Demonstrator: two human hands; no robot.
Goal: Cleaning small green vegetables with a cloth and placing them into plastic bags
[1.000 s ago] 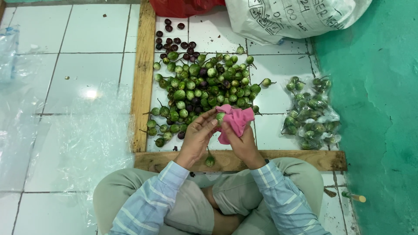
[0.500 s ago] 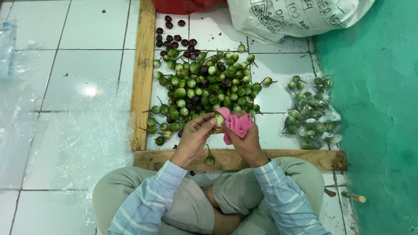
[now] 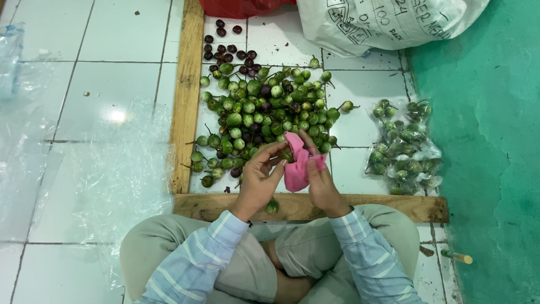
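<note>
Holding pink cloth [image 3: 296, 169], right hand [image 3: 322, 183]; eggplant pile [image 3: 264, 110] beyond, wooden frame [image 3: 306, 206] near.

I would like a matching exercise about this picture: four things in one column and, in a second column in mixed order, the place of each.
Things:
1. pink cloth
2. clear bag of green fruits
3. dark purple fruits
4. white sack

Places:
A. at the top edge, beside the red bag
B. at the far end of the green pile
C. between the left hand and right hand
D. right of the pile, near the green floor

Pairs: 1-C, 2-D, 3-B, 4-A
</note>
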